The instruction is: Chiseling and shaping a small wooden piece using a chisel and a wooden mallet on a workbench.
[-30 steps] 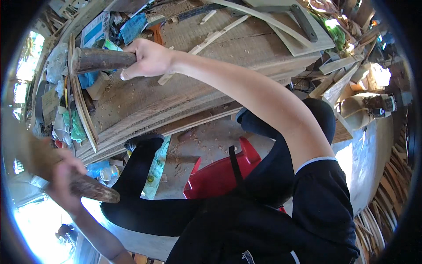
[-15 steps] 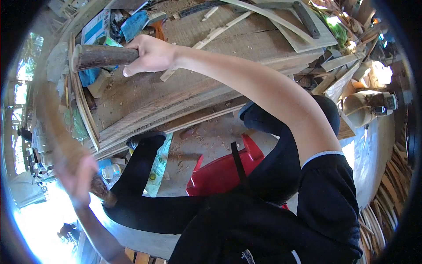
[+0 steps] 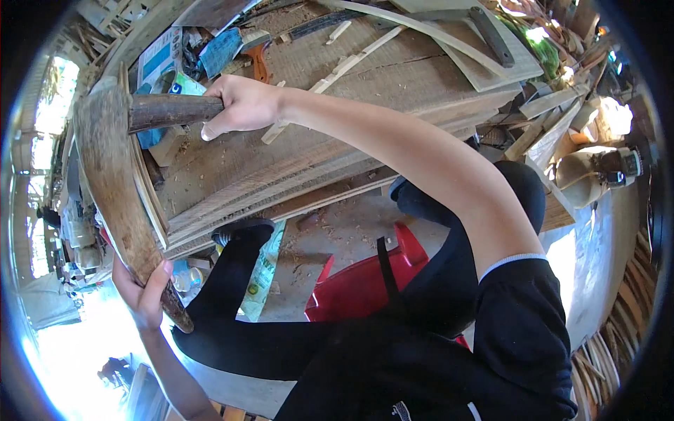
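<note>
My right hand [image 3: 247, 105] is closed round a short, dark, round wooden stick [image 3: 175, 112], held nearly level above the left part of a wooden bench. My left hand [image 3: 144, 295] grips the lower part of a long, curved, worn piece of wood [image 3: 119, 186]. That piece stands slantwise, its wide upper part against the left end of the dark stick. Whether the two are joined or only touching, I cannot tell. Its narrow lower tip comes down by my left knee, over the black trouser leg [image 3: 217, 295].
On the thick plank bench [image 3: 232, 175] lie an orange-handled saw [image 3: 260, 63], thin wood strips [image 3: 351, 59], a blue cloth-like item [image 3: 219, 52] and a dark square [image 3: 491, 35]. Below me is a red plastic stool [image 3: 358, 288]. Wood shavings litter the floor; offcuts crowd the right side.
My left hand and the curved wood, smeared by motion before, are now sharp, with the wood against the stick's end. My right hand with the stick appears slightly lower in view.
</note>
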### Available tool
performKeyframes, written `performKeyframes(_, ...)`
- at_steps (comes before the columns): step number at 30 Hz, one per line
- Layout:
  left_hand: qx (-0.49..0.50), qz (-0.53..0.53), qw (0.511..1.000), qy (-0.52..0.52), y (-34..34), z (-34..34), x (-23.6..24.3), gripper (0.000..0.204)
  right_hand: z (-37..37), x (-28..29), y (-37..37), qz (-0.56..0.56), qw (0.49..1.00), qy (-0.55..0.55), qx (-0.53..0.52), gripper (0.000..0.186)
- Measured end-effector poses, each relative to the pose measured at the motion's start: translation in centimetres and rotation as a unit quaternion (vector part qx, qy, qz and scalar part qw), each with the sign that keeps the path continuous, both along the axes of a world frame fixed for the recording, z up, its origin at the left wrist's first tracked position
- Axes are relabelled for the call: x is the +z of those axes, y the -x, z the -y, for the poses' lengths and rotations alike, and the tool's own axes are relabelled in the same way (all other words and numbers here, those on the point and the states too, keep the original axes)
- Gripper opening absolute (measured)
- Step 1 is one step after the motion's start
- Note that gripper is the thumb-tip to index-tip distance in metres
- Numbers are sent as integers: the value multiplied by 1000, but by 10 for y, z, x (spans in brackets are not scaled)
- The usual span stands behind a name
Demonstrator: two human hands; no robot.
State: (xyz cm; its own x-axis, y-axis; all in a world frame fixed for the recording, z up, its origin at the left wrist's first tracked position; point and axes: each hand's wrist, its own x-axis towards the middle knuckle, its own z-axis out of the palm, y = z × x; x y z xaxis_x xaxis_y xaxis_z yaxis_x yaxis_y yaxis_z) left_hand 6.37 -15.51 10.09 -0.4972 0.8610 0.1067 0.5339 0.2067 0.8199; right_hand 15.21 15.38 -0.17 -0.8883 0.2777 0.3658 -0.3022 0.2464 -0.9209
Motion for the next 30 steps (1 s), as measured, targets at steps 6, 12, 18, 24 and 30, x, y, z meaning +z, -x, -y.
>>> performKeyframes(6, 86, 6, 993, -80, 19, 7, -34, 42, 4, 7, 3, 11, 999, -48, 8, 23)
performKeyframes(12, 203, 71, 968, -127, 50, -4, -25, 48, 7, 15, 9, 30, 998, -46, 7, 23)
performKeyframes(18, 118, -252, 953, 118, 59, -78, -66, 46, -5, -2, 6, 3, 1000, -21, -1, 25)
performKeyframes(24, 97, -296, 946, 91, 91, -131, -92, 40, -6, 5, 12, 17, 996, -82, 14, 29)
performKeyframes(30, 37, 280, 911, -300, -25, -177, 18, 28, -17, 21, -9, 83, 958, -269, -53, 47)
